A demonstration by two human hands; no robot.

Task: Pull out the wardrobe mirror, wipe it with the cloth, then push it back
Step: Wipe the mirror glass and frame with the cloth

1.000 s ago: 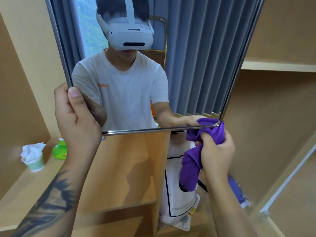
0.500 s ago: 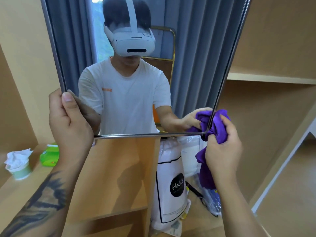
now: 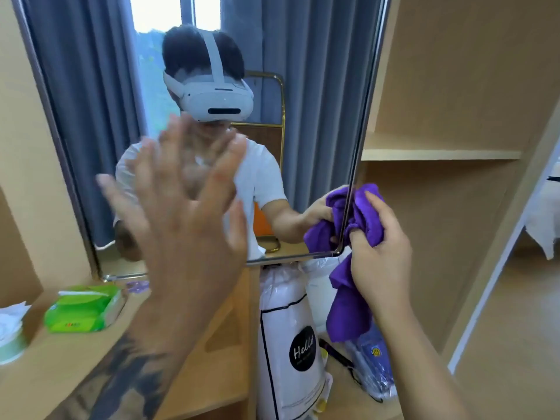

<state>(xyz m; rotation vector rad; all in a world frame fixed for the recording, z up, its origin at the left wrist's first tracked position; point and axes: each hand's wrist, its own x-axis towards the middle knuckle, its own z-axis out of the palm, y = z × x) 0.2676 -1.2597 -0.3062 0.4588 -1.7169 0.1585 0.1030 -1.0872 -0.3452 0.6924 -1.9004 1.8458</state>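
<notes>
Wardrobe mirror [image 3: 303, 86]: frameless-looking pane with thin metal edging, pulled out from the wooden wardrobe [image 3: 454, 86], lower right corner near the right hand. Reflects grey curtains, a window and a person in a white T-shirt wearing a white headset.

Left hand [image 3: 185, 213]: raised in front of the glass, fingers straight and spread, holding nothing; blurred, so contact with the glass cannot be told. Tattooed forearm below.

Right hand [image 3: 380, 247]: fingers curled round the purple cloth, clamped on it at the mirror's right edge just above the lower corner.

Purple cloth [image 3: 348, 301]: bunched at the top against the mirror edge, loose tail hanging down below the hand.

Green tissue pack [image 3: 85, 309]: lying on the wooden counter [image 3: 60, 374], lower left, below the mirror's bottom edge.

Pale green cup [image 3: 10, 344]: at far left edge of counter, crumpled white tissue in it.

White bag [image 3: 291, 344]: upright under the mirror, black round label reading "Hello".

Clear plastic package [image 3: 372, 368]: on the wardrobe floor beside the bag, partly behind the cloth.

Wardrobe shelf [image 3: 439, 153]: to the right of the mirror.
</notes>
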